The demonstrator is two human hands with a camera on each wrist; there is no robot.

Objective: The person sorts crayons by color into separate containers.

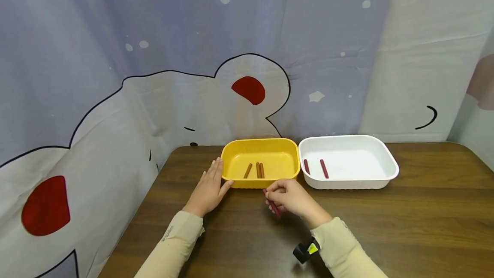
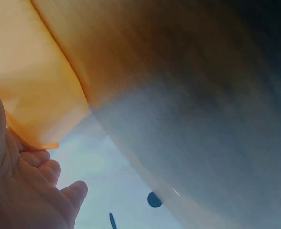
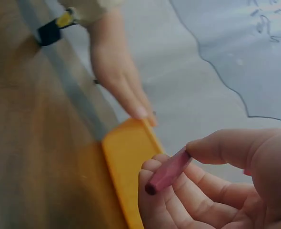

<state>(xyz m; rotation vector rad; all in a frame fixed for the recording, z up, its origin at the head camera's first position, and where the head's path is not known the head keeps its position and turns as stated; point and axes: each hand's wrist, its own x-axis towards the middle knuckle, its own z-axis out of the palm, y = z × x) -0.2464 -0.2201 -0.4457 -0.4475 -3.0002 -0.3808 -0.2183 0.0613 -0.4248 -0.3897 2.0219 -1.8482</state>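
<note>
My right hand [image 1: 287, 198] pinches a dark red stick [image 1: 272, 204] between thumb and fingers, just in front of the yellow bin. Seen from the right wrist, the stick [image 3: 169, 171] is short and faceted with a dark end. With fingers straight, my left hand [image 1: 208, 188] rests against the left end of the yellow bin [image 1: 247, 183], its thumb near the front rim. Several brown sticks [image 1: 258, 170] lean inside that bin. Two dark red sticks, one of them a stick [image 1: 324, 169] near the middle left, lie in the white bin [image 1: 351, 184].
Both bins stand side by side at the back of a brown wooden table [image 1: 432, 218]. Behind them hangs a printed curtain [image 1: 328, 55] that also runs along the left side. A small black device [image 1: 305, 250] is worn at the right wrist.
</note>
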